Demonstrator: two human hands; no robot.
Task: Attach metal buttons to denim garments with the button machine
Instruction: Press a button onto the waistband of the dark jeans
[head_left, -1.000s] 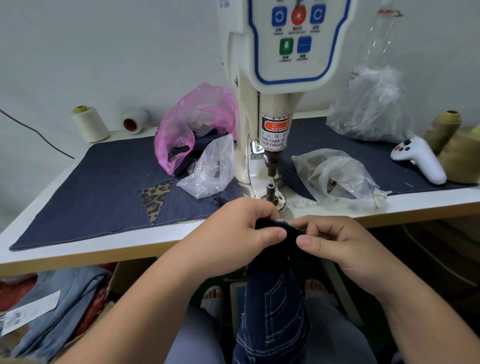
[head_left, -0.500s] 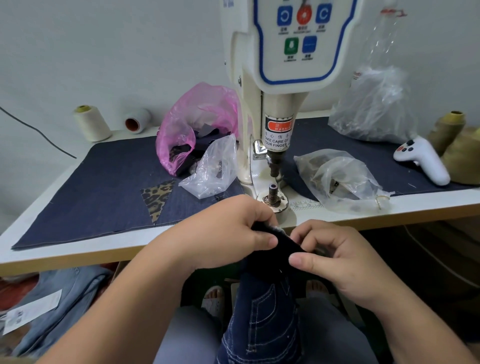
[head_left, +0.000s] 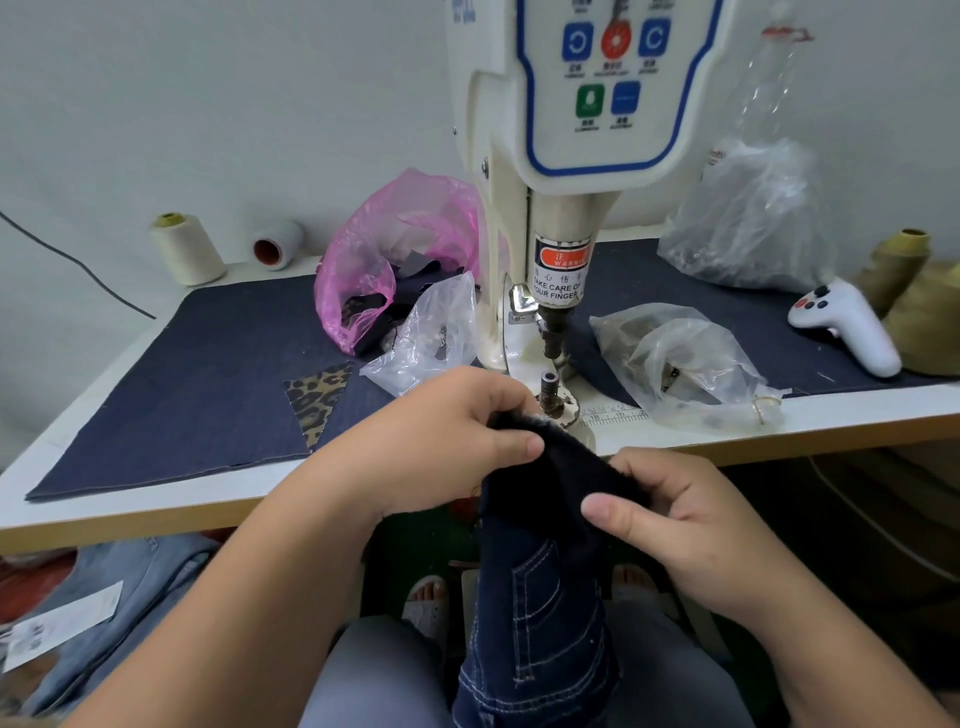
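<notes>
A dark blue denim garment (head_left: 540, 618) with pale stitching hangs from my lap up to the table edge. My left hand (head_left: 447, 441) pinches its dark top edge on the left; my right hand (head_left: 685, 514) pinches the same edge on the right, thumb on top. The cream button machine (head_left: 571, 130) stands just behind, with its punch (head_left: 555, 332) above the small metal die post (head_left: 549, 387) on the base. The garment's top edge lies right in front of the die, not under the punch.
A dark denim mat (head_left: 208, 374) with a leopard patch covers the table. A pink bag (head_left: 395, 254) and a clear bag (head_left: 431, 338) sit left of the machine, clear bags (head_left: 685, 364) right. A white controller (head_left: 847, 327), thread cones (head_left: 187, 249) and denim below left (head_left: 130, 587).
Both hands have lifted the garment's top edge slightly and spread apart, the right hand sliding to the right and down along the edge. The view has tilted closer to the machine.
</notes>
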